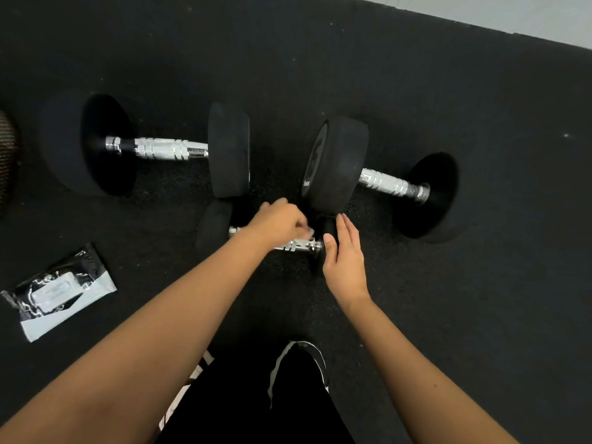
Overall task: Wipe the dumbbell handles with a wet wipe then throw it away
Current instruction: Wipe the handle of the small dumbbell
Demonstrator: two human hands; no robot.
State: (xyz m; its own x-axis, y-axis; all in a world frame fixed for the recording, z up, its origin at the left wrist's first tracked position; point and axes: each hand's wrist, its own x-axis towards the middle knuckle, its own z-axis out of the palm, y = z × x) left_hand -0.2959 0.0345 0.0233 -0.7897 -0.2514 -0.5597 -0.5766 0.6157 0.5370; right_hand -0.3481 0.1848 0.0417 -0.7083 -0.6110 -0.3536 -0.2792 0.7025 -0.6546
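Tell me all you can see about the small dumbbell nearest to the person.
The small dumbbell lies on its side on the dark floor, in front of two bigger ones. It has a shiny ridged metal handle and black rubber-like ends. The left hand holds a white wipe on the handle, hiding its middle. The right hand touches the right end.

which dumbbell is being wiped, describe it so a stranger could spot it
On the black rubber floor lie three dumbbells. Two big ones sit farther away; the small dumbbell lies nearest the person, under both hands. It alone has the left hand holding a white wipe on its handle.
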